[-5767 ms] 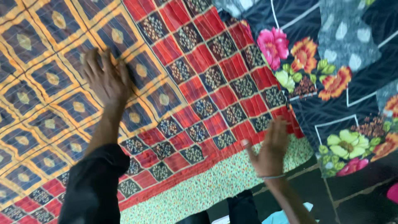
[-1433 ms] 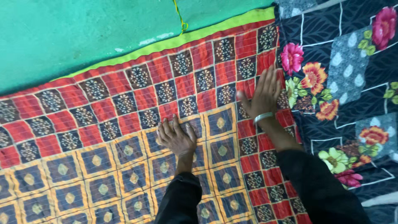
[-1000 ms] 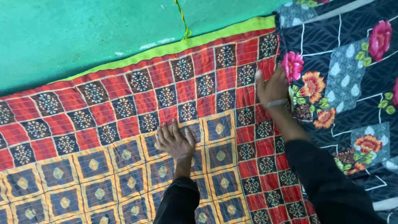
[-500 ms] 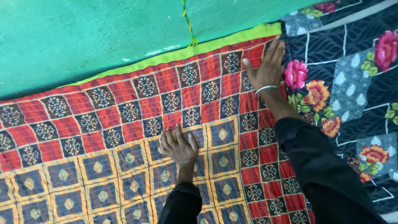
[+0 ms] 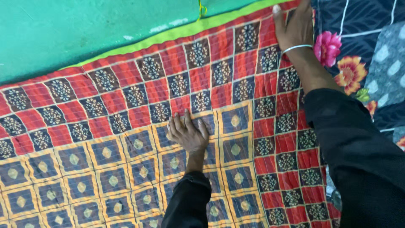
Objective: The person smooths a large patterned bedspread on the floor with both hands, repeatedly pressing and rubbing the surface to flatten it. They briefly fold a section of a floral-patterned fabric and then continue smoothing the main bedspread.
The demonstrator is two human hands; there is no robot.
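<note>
Head view: red-orange quilt (image 5: pixel 126 109) on green floor (image 5: pixel 63 29), floral sheet (image 5: pixel 371 50) beside; both hands' fingers flat, spread on quilt

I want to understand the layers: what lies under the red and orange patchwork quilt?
At its far edge the quilt lies on a green surface; at right it borders a dark floral cloth. Both hands, left and right, press on top. Whatever lies beneath its middle is covered.

Green wall (image 5: pixel 84 29) blocks beyond quilt (image 5: pixel 126 97) edge.

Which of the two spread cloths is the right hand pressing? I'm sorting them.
The red checked quilt with the green edge; the right hand lies on its far corner, beside the black floral cloth.
</note>
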